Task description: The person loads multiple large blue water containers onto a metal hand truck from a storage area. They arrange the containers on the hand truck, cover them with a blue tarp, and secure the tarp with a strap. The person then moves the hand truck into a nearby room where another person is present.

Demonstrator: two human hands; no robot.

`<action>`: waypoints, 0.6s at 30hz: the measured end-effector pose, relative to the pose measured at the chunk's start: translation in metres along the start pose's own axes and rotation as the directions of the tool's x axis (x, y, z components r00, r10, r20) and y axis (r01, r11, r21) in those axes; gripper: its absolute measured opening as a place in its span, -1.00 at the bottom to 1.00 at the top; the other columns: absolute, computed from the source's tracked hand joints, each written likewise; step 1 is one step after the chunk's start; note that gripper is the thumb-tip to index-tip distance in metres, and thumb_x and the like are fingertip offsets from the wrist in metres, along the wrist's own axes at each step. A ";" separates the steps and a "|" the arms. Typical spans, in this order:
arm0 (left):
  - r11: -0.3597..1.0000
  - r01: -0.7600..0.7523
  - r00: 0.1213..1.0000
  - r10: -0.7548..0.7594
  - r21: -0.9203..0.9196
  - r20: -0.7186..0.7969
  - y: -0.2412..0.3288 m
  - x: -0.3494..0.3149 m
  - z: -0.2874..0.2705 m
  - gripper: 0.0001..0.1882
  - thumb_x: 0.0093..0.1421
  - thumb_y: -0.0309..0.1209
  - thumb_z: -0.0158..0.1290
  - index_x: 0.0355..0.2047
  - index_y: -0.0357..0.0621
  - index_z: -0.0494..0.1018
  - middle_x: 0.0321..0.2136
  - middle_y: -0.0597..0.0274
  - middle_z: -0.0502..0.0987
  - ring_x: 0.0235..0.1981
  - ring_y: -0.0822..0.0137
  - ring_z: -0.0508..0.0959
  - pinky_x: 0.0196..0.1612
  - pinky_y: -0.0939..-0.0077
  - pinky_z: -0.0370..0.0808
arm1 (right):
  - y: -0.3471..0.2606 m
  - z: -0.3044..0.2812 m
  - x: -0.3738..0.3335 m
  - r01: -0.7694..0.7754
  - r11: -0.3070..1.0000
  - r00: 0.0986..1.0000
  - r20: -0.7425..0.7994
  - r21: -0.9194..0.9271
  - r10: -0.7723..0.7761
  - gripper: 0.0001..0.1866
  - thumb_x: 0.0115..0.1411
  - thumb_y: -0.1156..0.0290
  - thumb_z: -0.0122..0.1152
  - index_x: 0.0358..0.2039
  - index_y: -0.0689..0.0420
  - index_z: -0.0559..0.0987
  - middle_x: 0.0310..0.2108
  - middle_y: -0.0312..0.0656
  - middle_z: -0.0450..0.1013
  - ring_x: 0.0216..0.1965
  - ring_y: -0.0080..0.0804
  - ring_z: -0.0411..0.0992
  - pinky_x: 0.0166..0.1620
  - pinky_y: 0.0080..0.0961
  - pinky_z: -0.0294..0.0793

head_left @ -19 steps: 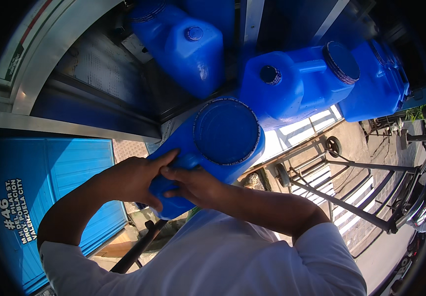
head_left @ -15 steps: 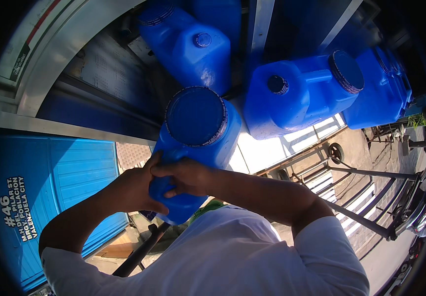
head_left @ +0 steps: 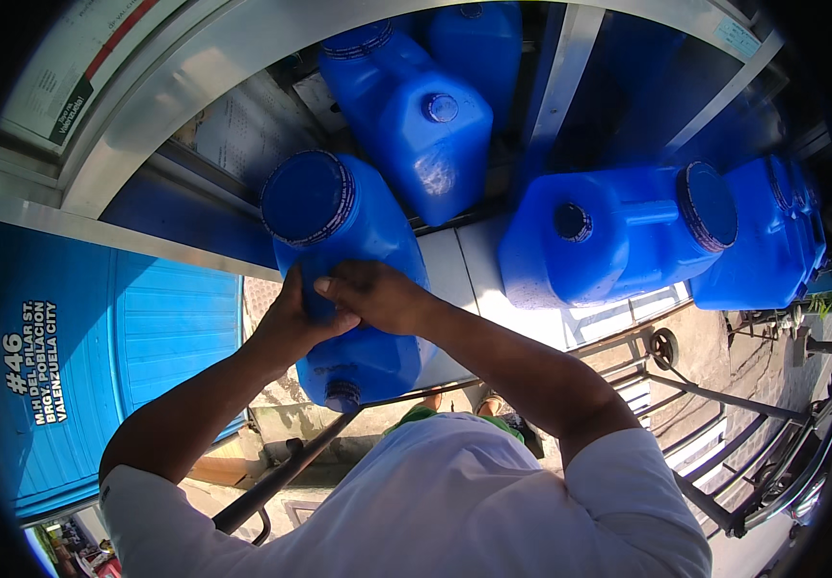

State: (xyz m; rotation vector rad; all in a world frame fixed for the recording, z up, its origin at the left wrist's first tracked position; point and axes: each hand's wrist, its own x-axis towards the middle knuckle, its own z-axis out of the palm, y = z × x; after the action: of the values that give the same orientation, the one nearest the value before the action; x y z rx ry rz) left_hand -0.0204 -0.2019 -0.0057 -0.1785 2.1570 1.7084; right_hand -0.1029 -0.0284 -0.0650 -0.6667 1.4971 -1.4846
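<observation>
A blue plastic water jug (head_left: 377, 212) is in front of me, its wide lid (head_left: 308, 197) at the far end and its small capped spout (head_left: 343, 393) toward my body. My left hand (head_left: 292, 320) grips the jug's handle from the left. On the same handle my right hand (head_left: 375, 295) is closed, its thumb beside my left hand. The handle is mostly hidden under my fingers. Just beyond stands another blue jug (head_left: 435, 144), on the far side of a white tiled surface (head_left: 449, 275).
More blue jugs, one lying lengthwise (head_left: 608, 236), line the right side. A metal frame (head_left: 175, 87) borders the far left. A blue ribbed panel (head_left: 175, 323) stands at left. Black metal rails of a cart (head_left: 714, 453) extend at lower right; a dark bar (head_left: 281, 472) slants below the jug.
The held jug has shifted left in the picture, with both hands still on its handle. Its small spout cap now shows clearly near my body. The whole view has shifted, and my feet have come into sight.
</observation>
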 end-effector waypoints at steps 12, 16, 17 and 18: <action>0.993 0.109 0.939 -0.090 0.040 -0.331 0.028 0.044 0.023 -0.35 0.18 -0.40 0.09 0.26 -0.19 0.15 -0.30 0.22 0.47 -0.44 0.41 0.49 -0.32 0.45 0.49 | 0.180 0.043 -0.068 0.051 0.811 0.797 -0.466 -0.583 -0.384 0.39 -0.17 -0.02 0.56 0.36 0.27 -0.28 0.31 0.44 -0.20 0.28 0.52 0.00 0.15 0.14 0.39; 0.989 0.099 0.936 -0.055 0.111 -0.348 0.026 0.041 0.014 -0.32 0.16 -0.44 0.09 0.29 -0.18 0.14 -0.32 0.20 0.48 -0.45 0.42 0.50 -0.36 0.46 0.50 | 0.182 0.046 -0.059 0.083 0.784 0.781 -0.448 -0.615 -0.434 0.41 -0.21 -0.08 0.55 0.35 0.27 -0.27 0.31 0.45 -0.23 0.26 0.55 0.03 0.15 0.16 0.38; 0.977 0.185 0.919 -0.136 0.102 -0.370 0.022 0.037 0.015 -0.28 0.15 -0.49 0.08 0.31 -0.17 0.09 -0.31 0.20 0.48 -0.45 0.43 0.50 -0.38 0.48 0.50 | 0.182 0.049 -0.059 0.083 0.779 0.783 -0.443 -0.621 -0.436 0.41 -0.21 -0.09 0.54 0.35 0.27 -0.27 0.31 0.45 -0.24 0.26 0.55 0.02 0.15 0.16 0.38; 0.991 0.088 0.929 -0.045 0.103 -0.367 0.018 0.033 0.016 -0.27 0.15 -0.50 0.08 0.31 -0.18 0.08 -0.31 0.20 0.48 -0.45 0.42 0.51 -0.38 0.48 0.50 | 0.183 0.051 -0.059 0.075 0.784 0.803 -0.429 -0.616 -0.414 0.41 -0.21 -0.10 0.54 0.35 0.27 -0.27 0.31 0.46 -0.24 0.26 0.56 0.02 0.15 0.16 0.38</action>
State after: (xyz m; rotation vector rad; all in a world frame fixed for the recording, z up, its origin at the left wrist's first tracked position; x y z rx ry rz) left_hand -0.0531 -0.1782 -0.0049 -0.5704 2.4733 1.6038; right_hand 0.0067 0.0224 -0.2233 -0.8698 2.4522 -1.4941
